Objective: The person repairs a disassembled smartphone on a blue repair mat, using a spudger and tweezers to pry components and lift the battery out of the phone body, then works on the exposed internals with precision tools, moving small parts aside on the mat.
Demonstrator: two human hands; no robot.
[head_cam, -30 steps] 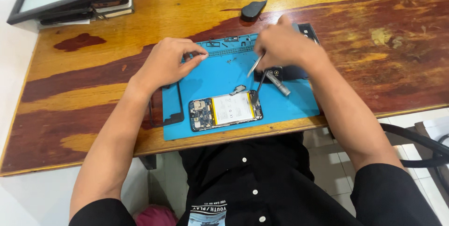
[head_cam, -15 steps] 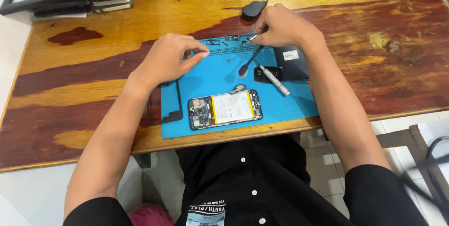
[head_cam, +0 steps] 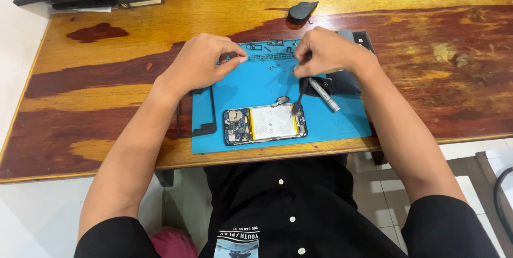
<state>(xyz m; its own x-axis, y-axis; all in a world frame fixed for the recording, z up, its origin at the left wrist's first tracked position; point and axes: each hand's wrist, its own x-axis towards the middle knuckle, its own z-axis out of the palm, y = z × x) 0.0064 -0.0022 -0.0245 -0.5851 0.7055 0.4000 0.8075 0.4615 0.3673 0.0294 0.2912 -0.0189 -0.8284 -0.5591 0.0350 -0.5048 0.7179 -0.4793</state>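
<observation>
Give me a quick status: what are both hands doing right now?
Left hand pinching a small part at the blue mat top edge. Right hand holding tweezers, tips by the opened phone. Screwdriver lies alongside; nothing blocking.

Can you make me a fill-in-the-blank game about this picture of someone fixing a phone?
1. The opened phone lies on a mat that is ____ in colour.
2. The thin tool is held by the ____ hand.
3. The left hand rests near the ____ edge of the mat.
4. The mat sits on a table made of ____.

Missing words: blue; right; top; wood
</observation>
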